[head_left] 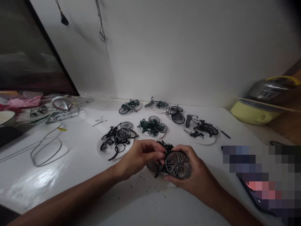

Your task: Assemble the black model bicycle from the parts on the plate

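My right hand (pixel 196 166) grips a spoked toy wheel (pixel 178 164) by its rim, thumb below and fingers above. The wheel belongs with a dark miniature bicycle (pixel 167 146) held over a white paper plate (pixel 168 182). From the left, my left hand (pixel 148 153) pinches the bicycle's dark frame close to the wheel; its fingertips hide the exact part. A second spoked wheel (pixel 154 168) shows below my left fingers. Just left of my hands, another paper plate (pixel 101 152) bears loose black bicycle parts and wheels.
Several miniature bicycles, such as a green one (pixel 150 125) and a black one (pixel 204 127), stand or lie on plates farther back. A screwdriver (pixel 223 132) lies at right, near a pixelated phone (pixel 256 194). Cable (pixel 60 147), sprues (pixel 63 116) and a screen (pixel 30 50) are left; a yellow pot (pixel 254 111) is right.
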The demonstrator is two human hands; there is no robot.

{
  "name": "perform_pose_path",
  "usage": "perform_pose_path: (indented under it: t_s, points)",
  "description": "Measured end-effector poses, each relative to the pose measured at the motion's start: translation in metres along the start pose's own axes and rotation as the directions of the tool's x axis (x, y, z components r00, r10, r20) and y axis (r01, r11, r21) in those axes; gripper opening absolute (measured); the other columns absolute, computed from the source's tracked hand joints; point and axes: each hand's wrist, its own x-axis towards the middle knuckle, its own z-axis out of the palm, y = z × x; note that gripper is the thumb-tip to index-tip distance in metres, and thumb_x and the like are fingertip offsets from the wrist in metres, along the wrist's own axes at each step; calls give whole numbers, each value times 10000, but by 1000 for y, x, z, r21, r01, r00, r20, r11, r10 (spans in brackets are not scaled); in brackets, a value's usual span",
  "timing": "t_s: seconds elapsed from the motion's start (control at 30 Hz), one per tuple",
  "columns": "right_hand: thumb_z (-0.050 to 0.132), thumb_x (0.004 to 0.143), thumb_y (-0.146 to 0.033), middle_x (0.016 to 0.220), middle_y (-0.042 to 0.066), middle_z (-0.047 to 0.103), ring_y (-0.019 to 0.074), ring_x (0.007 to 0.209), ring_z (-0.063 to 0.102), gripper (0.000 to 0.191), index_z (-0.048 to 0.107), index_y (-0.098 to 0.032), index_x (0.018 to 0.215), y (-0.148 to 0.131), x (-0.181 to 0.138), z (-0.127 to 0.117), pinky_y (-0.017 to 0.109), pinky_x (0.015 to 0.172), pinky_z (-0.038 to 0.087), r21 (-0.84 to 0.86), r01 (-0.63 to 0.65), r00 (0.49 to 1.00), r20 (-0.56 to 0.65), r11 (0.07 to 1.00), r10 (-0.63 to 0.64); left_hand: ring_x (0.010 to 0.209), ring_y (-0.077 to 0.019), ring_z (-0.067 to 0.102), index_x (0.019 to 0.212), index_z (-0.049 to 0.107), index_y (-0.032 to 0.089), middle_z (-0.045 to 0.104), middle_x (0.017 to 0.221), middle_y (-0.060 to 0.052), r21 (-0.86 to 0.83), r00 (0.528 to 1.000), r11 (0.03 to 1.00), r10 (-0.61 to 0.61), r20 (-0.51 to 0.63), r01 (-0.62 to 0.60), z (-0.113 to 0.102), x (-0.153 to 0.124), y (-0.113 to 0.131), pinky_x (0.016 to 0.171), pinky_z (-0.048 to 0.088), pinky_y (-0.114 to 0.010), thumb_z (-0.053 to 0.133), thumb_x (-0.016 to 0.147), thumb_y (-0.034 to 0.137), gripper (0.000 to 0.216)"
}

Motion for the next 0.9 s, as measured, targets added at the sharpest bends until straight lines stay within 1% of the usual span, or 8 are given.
perform_pose_path:
  t_s: [0.17, 0.33, 0.43, 0.5, 0.57, 0.63, 0.77, 0.9]
  points:
    - [815, 671, -325, 1028, 24, 681, 208, 868, 693, 598, 464, -281, 1153, 0, -1, -1, 330, 729, 580, -17, 24, 1000, -5, 1000, -24, 676, -115, 647, 867, 683, 81, 681, 740, -46, -34, 1000, 999, -10, 4, 10, 1, 1, -3, 651, 519, -219, 829, 745, 221, 236]
    - [778, 739, -304, 1110, 15, 670, 207, 950, 676, 568, 488, -318, 1227, -2, 0, -4, 332, 795, 564, -27, 143, 984, 113, 989, -139, 640, -112, 630, 864, 629, 106, 640, 749, -19, -22, 999, 1000, -21, 31, 22, 1, 0, -4, 608, 520, -230, 854, 715, 260, 310]
    - [760, 761, -307, 1096, 9, 673, 210, 942, 672, 526, 495, -327, 1215, -3, 1, -7, 335, 785, 559, -77, 212, 976, 68, 974, -207, 739, -129, 649, 927, 628, 128, 659, 815, -31, 201, 995, 975, 90, 32, -94, -7, 0, 0, 688, 528, -247, 778, 812, 281, 243]
    - [757, 767, -325, 1046, 10, 674, 213, 907, 671, 496, 498, -316, 1190, -2, 2, -9, 340, 766, 557, -140, 229, 973, -6, 963, -232, 808, -142, 644, 977, 634, 149, 677, 876, -43, 515, 970, 829, 241, 27, -220, -18, 0, 3, 730, 514, -262, 685, 898, 278, 159]
    - [760, 762, -338, 1000, 13, 668, 217, 877, 665, 472, 513, -301, 1162, -2, 3, -13, 347, 763, 552, -196, 238, 964, -74, 951, -257, 839, -156, 629, 1017, 633, 166, 681, 923, -47, 799, 922, 534, 381, 65, -277, -30, 1, 6, 754, 496, -292, 606, 950, 241, 104]
    - [760, 758, -349, 973, 16, 657, 219, 860, 653, 436, 534, -288, 1126, -2, 4, -15, 352, 770, 543, -216, 231, 954, -139, 949, -265, 854, -166, 620, 1035, 624, 167, 680, 958, -54, 915, 896, 305, 427, 117, -265, -40, 3, 8, 763, 486, -313, 561, 971, 202, 96]
    - [743, 766, -380, 973, 32, 647, 227, 869, 637, 394, 565, -270, 1101, 0, 6, -16, 360, 788, 531, -163, 151, 939, -285, 975, -193, 896, -176, 622, 1042, 620, 171, 676, 1000, -57, 931, 905, 237, 389, 171, -278, -44, 7, 5, 784, 498, -323, 565, 972, 202, 94]
    - [736, 775, -429, 993, 43, 659, 228, 878, 641, 434, 577, -261, 1142, 5, 8, -15, 375, 822, 534, -99, 73, 944, -313, 992, -100, 999, -220, 608, 1094, 613, 185, 672, 1057, -71, 947, 920, 183, 342, 191, -264, -37, 7, -2, 870, 494, -382, 560, 976, 243, 141]
